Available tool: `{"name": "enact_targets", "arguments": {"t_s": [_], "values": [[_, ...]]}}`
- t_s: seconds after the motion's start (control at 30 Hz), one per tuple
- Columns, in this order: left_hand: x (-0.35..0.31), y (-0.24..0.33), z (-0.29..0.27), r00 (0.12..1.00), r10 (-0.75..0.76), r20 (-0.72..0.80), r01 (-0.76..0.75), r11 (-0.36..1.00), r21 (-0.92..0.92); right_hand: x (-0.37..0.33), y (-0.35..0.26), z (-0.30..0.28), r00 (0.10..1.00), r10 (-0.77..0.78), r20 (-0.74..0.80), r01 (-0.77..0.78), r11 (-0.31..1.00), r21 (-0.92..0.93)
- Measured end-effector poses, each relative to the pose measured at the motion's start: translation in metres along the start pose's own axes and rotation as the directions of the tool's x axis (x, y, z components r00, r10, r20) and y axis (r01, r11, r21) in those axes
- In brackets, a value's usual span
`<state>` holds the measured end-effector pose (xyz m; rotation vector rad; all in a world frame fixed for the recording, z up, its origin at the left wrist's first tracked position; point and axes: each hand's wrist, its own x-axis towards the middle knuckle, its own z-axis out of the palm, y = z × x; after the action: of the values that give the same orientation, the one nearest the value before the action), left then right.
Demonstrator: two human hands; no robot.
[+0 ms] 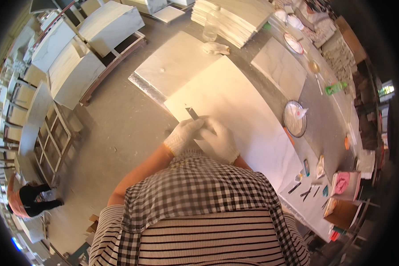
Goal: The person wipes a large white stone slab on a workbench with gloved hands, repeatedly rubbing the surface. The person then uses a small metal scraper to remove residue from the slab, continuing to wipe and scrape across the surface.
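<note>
My left hand (184, 134) and my right hand (219, 139), both in white knit gloves, meet in front of my checked apron. Between them juts a short, dark, flat blade-like strip (192, 113), its angled end pointing away from me. The left fingers are closed round its lower part. My right fingers are curled against the left hand, and what they hold is hidden. Under both hands lies a large white marble-patterned slab (248, 106), its left corner just beyond the strip.
Ahead lie another pale slab (177, 62), a clear bottle (212, 24) and stacked panels (235, 17). To the right are a bowl of white material (295, 119), a green bottle (335, 88) and several small tools (306, 193). A person (29, 199) bends over at far left, near a metal rack (53, 142).
</note>
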<state>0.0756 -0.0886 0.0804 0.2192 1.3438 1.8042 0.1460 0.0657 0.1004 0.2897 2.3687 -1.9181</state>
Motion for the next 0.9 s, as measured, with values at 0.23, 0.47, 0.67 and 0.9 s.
{"name": "enact_targets", "arguments": {"t_s": [0.23,0.47,0.67,0.9], "values": [[-0.037,-0.018,-0.045,0.959,0.068,-0.276,0.018,0.954,0.298,0.076,-0.013,0.010,0.995,-0.061,0.083,0.072,0.987,-0.141],[-0.028,-0.049,-0.072,0.905,-0.193,-0.380,0.235,0.970,0.066,0.212,-0.032,0.075,0.802,-0.536,0.263,0.541,0.465,-0.701],[0.009,-0.043,-0.073,0.916,-0.214,-0.340,0.268,0.956,0.120,0.296,-0.034,0.126,0.840,-0.324,0.436,0.527,0.291,-0.798],[0.025,-0.040,-0.081,0.926,-0.251,-0.282,0.317,0.922,0.222,0.316,-0.032,0.145,0.764,-0.303,0.570,0.597,-0.007,-0.803]]}}
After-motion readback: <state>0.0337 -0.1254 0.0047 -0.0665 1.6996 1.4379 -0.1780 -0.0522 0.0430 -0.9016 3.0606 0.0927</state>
